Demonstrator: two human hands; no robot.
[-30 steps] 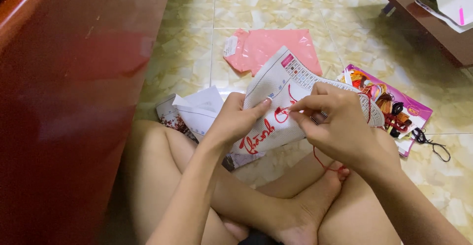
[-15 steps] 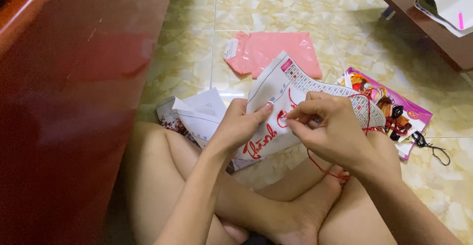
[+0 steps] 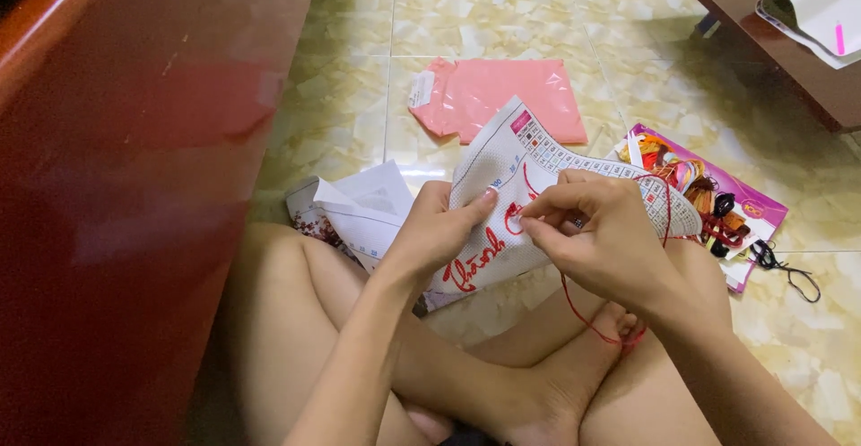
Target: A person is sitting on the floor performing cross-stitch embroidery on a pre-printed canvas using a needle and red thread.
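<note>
Fingers, left hand (image 3: pixel 437 235): curled narrow around the left edge of the cross-stitch cloth (image 3: pixel 502 222), thumb lying flat on its face.
Fingers, right hand (image 3: pixel 610 240): pinched tight at the cloth's middle, fingertips (image 3: pixel 529 222) pressed together as if on a needle, which is too small to make out.
Cloth: held up between both hands above the crossed legs, at 3 o'clock from the left thumb, directly under the right fingertips.
Red thread (image 3: pixel 583 307): loops down from the right hand toward 6 o'clock, near the foot (image 3: pixel 574 383).
Change: half a second ago the right hand sat slightly higher on the cloth; it has since slid down and leftward, closer to the red stitched letters.
Floor (image 3: pixel 484 15): pale marbled tiles.
Around: dark red wooden cabinet (image 3: pixel 134 186) at 9 o'clock; folded white papers (image 3: pixel 359 208) beside the left wrist; pink plastic bag (image 3: pixel 498 96) at 12 o'clock; purple thread card (image 3: pixel 708 199) at 3 o'clock; brown table with an open notebook (image 3: pixel 812 6) at 2 o'clock.
</note>
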